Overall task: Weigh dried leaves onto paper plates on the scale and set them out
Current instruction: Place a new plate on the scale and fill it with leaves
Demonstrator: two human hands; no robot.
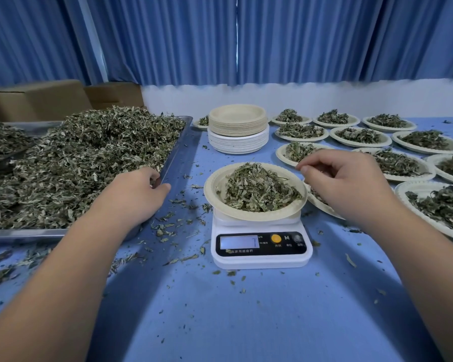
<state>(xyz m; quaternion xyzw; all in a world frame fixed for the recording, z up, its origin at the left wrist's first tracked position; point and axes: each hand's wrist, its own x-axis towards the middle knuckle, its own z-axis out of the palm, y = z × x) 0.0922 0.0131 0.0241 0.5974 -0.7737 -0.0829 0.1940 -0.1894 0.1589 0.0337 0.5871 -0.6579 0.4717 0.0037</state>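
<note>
A white digital scale [261, 246] stands at the table's middle. On it sits a paper plate [297, 205] heaped with dried leaves [256, 189]. My right hand [348, 186] hovers over the plate's right rim, fingers curled, thumb and forefinger tips together; no leaf shows between them. My left hand [139, 192] rests at the right rim of a metal tray [179, 145], thumb outside the rim, fingers curled inside it. The tray is piled with loose dried leaves [84, 163]. Several filled plates [361, 135] are set out at the right.
A stack of unused paper plates [238, 131] stands behind the scale. A second tray of leaves [3, 142] and cardboard boxes [37, 100] are at the far left. Leaf scraps litter the blue tablecloth [246, 309]. Blue curtains hang behind.
</note>
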